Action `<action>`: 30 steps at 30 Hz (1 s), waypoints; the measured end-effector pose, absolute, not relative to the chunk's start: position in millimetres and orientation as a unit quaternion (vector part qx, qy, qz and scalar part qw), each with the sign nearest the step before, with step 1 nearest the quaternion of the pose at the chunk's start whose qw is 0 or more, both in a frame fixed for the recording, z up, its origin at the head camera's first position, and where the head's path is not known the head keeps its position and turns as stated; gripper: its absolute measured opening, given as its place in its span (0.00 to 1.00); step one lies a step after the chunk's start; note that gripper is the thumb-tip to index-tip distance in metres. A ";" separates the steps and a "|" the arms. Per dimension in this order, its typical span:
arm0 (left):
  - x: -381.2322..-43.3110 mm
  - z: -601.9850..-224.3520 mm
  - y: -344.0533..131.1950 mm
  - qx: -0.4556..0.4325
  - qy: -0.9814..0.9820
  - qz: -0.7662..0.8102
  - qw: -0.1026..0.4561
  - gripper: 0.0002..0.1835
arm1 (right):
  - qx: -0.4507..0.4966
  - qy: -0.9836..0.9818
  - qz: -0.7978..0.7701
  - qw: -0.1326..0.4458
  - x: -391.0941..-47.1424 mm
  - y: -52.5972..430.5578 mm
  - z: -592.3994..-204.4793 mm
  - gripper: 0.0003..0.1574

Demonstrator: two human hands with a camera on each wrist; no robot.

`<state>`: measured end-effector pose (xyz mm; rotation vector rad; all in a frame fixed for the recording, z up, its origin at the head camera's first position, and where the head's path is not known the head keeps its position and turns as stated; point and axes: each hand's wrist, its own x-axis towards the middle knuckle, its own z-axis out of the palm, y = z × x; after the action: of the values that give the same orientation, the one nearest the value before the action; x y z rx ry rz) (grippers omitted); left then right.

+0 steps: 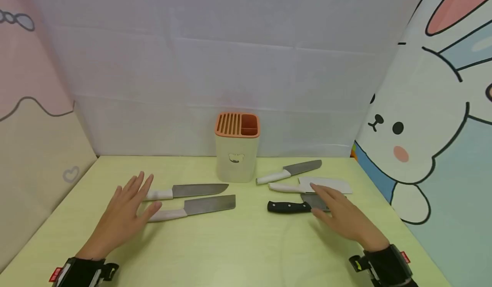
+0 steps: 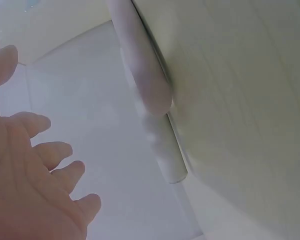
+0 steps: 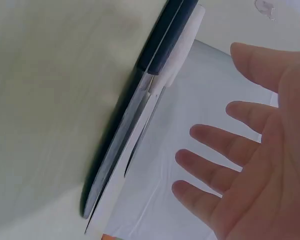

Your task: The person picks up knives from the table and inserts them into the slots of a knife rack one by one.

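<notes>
My left hand (image 1: 123,218), fingers straight and spread, hovers over the handle ends of two white-handled knives on the left. One is a pointed chef's knife (image 1: 200,189); in front of it lies a square-tipped knife (image 1: 209,205). Their white handles (image 2: 145,65) show beside the empty palm in the left wrist view. On the right, my right hand (image 1: 344,216) is likewise outstretched and holds nothing, overlapping the blade of a black-handled knife (image 1: 288,207). Behind that one lie a white cleaver (image 1: 326,184) and a grey-bladed, white-handled knife (image 1: 303,167).
A cream knife holder (image 1: 236,159) with an orange slotted top stands upright at the back middle of the pale yellow table (image 1: 215,253). White sheeting (image 1: 215,65) hangs behind it. Cartoon-printed panels rise at both sides, a rabbit panel (image 1: 434,133) on the right.
</notes>
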<state>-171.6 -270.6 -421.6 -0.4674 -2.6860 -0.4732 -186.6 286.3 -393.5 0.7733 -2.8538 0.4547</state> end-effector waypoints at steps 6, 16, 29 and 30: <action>-177.0 -419.8 -263.1 -0.161 -0.948 -0.223 0.161 0.40 | 0.282 -0.944 0.160 0.062 -197.8 275.7 -387.9 0.37; -185.9 -416.3 -234.7 -0.167 -0.935 -0.285 0.129 0.37 | 0.313 -0.937 0.157 0.011 -216.6 255.1 -383.1 0.33; -197.0 -412.5 -203.3 -0.209 -0.918 -0.306 0.140 0.35 | 0.316 -0.936 0.150 -0.052 -231.4 228.1 -392.3 0.30; -197.5 -412.2 -201.8 -0.210 -0.918 -0.307 0.139 0.35 | 0.315 -0.936 0.148 -0.052 -231.2 227.0 -392.4 0.30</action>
<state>-197.5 -201.8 -412.2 -0.6057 -2.6520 -0.8887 -231.2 227.0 -392.4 1.0250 -3.0425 0.4814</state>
